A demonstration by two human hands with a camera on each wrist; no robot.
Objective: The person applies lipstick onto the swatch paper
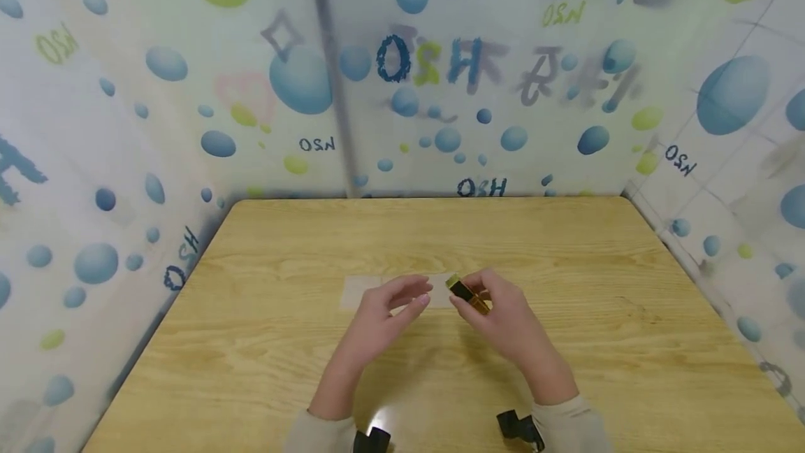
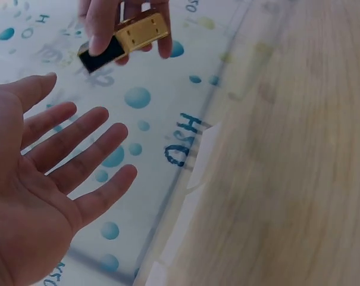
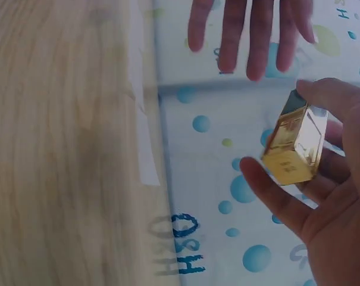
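Observation:
A small gold and black lipstick [image 1: 462,290], square in section, is pinched between the thumb and fingers of my right hand [image 1: 511,317]. It is held above the table, tilted, and its gold end [image 3: 288,168] faces the right wrist camera. To its left is my left hand [image 1: 385,314], raised and holding nothing. In the left wrist view this hand [image 2: 55,173] has its fingers spread and slightly bent, with the palm showing. A small gap separates the left fingertips from the lipstick.
Pale translucent strips [image 1: 357,292] lie flat on the wooden table [image 1: 440,236] behind the hands. Sheeting with blue and green dots [image 1: 415,138] rises along the back and both sides. Black wrist-worn devices [image 1: 372,440] show near both sleeves.

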